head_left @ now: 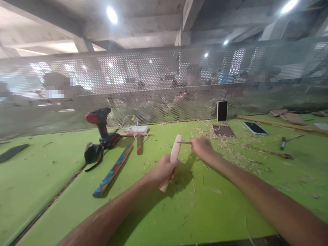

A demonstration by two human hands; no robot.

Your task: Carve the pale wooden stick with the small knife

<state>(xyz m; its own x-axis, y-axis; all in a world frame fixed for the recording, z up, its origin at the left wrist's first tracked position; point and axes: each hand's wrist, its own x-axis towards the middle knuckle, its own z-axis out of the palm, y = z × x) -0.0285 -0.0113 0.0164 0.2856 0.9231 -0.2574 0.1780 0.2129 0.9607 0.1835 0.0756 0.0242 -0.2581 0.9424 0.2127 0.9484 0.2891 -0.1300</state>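
My left hand is closed around the middle of a pale wooden strip, held tilted over the green table. The strip's top end points away from me and its lower end sticks out below my fist. My right hand grips a thin carving knife, whose handle is mostly hidden in my fingers. The blade lies across the strip near its far end. Wood shavings are scattered to the right of my right hand.
A cordless drill stands at the left, near a painted strip. Behind are a white power strip and a perforated screen. Two phones, one upright and one lying flat, and a brown sandpaper-like sheet are at the right.
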